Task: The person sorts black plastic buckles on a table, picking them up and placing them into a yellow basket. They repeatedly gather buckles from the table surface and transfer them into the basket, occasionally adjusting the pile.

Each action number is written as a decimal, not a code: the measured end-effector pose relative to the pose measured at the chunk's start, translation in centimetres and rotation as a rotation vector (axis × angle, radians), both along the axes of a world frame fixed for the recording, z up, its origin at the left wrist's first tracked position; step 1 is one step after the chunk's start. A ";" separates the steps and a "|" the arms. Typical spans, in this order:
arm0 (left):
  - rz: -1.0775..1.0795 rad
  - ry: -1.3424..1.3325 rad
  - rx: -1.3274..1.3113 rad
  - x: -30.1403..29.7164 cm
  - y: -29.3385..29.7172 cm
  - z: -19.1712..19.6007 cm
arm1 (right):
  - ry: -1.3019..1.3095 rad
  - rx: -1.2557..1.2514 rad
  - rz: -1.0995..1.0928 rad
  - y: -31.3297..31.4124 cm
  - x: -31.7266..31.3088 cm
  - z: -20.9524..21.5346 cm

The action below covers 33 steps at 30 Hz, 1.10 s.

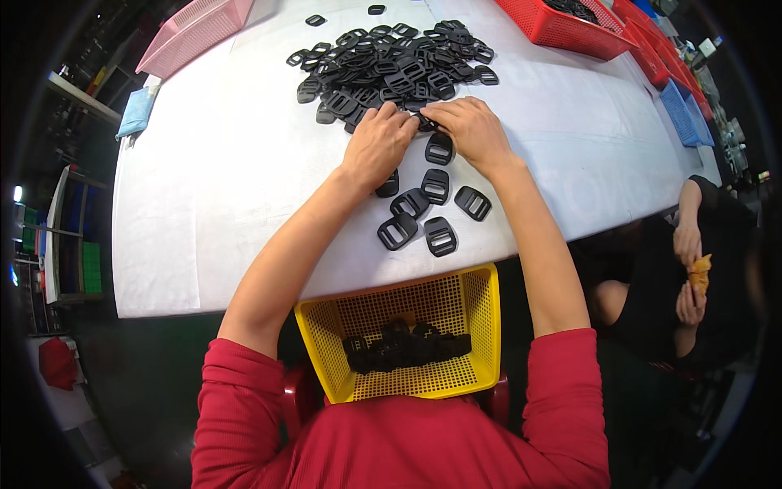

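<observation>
A heap of black plastic strap buckles (391, 65) lies on the white-covered table (204, 179). My left hand (380, 145) is at the near edge of the heap with its fingers curled; its fingertips and whatever they hold are hidden. Close on the right, my right hand (472, 130) has its thumb and fingers closed around the edge of a black buckle (425, 123) between the two hands. Nearer to me, several loose buckles (436, 186) lie scattered below my hands, one partly under my left wrist.
A yellow perforated basket (485, 326) holding black pieces (407, 346) sits at my lap against the table edge. A pink basket (191, 37) stands far left; red baskets (562, 31) and a blue one (684, 114) stand right. Another person's hands (690, 273) hold something orange.
</observation>
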<state>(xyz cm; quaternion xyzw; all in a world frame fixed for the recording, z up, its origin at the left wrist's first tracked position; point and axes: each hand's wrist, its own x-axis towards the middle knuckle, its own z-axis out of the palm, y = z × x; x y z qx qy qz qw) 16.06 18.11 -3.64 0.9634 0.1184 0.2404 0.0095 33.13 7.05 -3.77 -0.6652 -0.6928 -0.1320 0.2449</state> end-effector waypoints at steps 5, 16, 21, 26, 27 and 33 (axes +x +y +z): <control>0.124 -0.175 -0.649 -0.1 -1.9 2.2 | 0.280 -0.048 -0.208 -1.7 -0.8 1.7; 0.228 -0.240 -0.583 -3.3 -0.3 3.1 | 0.215 0.012 -0.128 -5.1 -1.6 1.4; 0.322 -0.200 -0.735 -8.3 -0.8 3.3 | 0.274 0.017 -0.136 -6.7 -3.0 0.7; 0.100 -0.183 -0.585 -10.2 -4.9 3.6 | 0.404 0.037 -0.305 -8.2 -2.5 -0.6; 0.004 -0.185 -0.491 -10.5 -6.4 3.6 | 0.452 0.041 -0.301 -8.1 -2.6 -0.7; -0.060 -0.083 -0.399 -11.7 -10.4 1.9 | 0.536 0.086 -0.303 -7.8 -2.8 -0.2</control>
